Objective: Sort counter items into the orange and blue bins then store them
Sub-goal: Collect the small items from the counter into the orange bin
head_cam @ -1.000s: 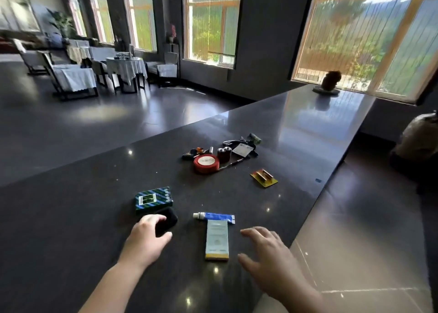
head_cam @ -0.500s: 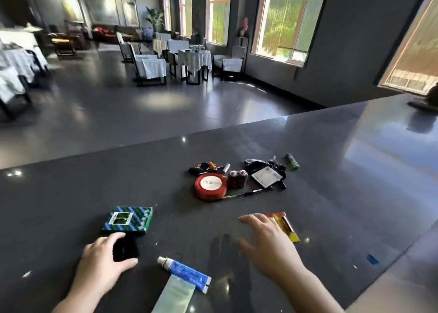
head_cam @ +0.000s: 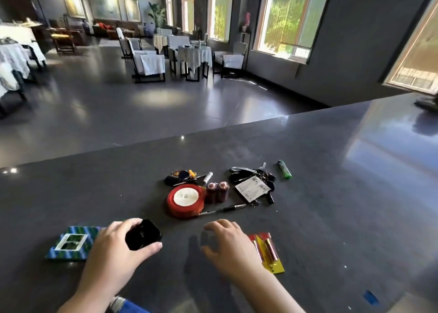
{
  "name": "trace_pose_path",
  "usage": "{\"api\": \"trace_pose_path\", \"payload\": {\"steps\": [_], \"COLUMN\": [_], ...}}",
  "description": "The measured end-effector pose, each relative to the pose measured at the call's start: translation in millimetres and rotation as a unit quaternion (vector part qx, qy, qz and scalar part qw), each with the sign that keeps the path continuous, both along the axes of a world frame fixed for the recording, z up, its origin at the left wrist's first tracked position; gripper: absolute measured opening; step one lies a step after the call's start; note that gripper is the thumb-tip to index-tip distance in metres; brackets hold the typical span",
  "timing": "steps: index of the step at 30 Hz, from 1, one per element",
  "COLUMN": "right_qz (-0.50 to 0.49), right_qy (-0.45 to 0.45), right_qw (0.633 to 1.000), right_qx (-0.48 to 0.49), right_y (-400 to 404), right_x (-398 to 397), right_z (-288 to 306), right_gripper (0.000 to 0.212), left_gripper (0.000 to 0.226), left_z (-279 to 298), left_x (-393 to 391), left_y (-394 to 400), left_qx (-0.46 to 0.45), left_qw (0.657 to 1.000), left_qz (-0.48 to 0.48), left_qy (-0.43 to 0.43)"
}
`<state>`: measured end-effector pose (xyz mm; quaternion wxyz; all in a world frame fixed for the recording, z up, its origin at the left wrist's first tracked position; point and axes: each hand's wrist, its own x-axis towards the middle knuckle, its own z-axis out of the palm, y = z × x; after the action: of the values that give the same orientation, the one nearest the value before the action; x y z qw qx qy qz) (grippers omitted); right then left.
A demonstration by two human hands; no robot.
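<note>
My left hand (head_cam: 113,248) grips a small black case (head_cam: 143,234) just above the dark counter (head_cam: 331,218), beside a green-and-blue striped box (head_cam: 71,242). My right hand (head_cam: 227,244) hovers over the counter with fingers loosely spread, holding nothing, its edge over a red-and-yellow battery pack (head_cam: 269,251). Further back lie a red tape roll (head_cam: 185,200), two dark red batteries (head_cam: 217,191), a pen (head_cam: 227,209), a bunch of keys with a white tag (head_cam: 253,184), small key fobs (head_cam: 181,176) and a green lighter (head_cam: 284,169). No bin is in view.
A blue-capped tube (head_cam: 128,306) peeks out at the bottom edge under my left arm. A scrap of blue tape (head_cam: 370,297) sticks to the counter at the lower right. Beyond the counter's far edge is a dining room with covered tables and chairs (head_cam: 189,57).
My left hand has closed around the black case and lifted it toward the middle. My right hand moved forward next to the battery pack. The view swung left.
</note>
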<state>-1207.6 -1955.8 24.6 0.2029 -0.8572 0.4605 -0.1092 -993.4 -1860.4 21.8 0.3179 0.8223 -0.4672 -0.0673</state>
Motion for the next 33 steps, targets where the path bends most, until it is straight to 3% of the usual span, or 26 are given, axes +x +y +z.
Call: {"api": "trace_pose_path", "payload": {"steps": [7, 12, 18, 23, 28, 33], "right_qz": [-0.098, -0.19, -0.202, -0.229, -0.216, -0.171], "right_qy": [-0.018, -0.011, 0.071, 0.05, 0.06, 0.018], "right_qw": [0.995, 0.979, 0.977, 0.97, 0.97, 0.979], "right_qx": [-0.017, -0.067, -0.005, -0.07, -0.092, -0.113], "right_y": [-45, -105, -148, -147, -138, -113], "right_x": [-28, -42, -32, -30, -31, -54], "right_z": [-20, -23, -38, -47, -35, -28], "right_gripper": [0.037, 0.053, 0.074, 0.058, 0.029, 0.026], "left_gripper": [0.066, 0.074, 0.073, 0.07, 0.068, 0.067], "left_z": [-35, -52, -51, -57, -59, -52], "left_x": [-20, -28, -25, -21, -22, -23], "left_y": [-35, -32, -32, -31, -29, -21], "left_qx": [0.076, 0.094, 0.093, 0.082, 0.064, 0.07], "left_qw": [0.997, 0.996, 0.996, 0.996, 0.997, 0.997], "left_qz": [-0.023, 0.005, -0.01, -0.008, -0.004, -0.011], "left_qy": [0.0, -0.007, -0.01, -0.022, -0.042, -0.03]}}
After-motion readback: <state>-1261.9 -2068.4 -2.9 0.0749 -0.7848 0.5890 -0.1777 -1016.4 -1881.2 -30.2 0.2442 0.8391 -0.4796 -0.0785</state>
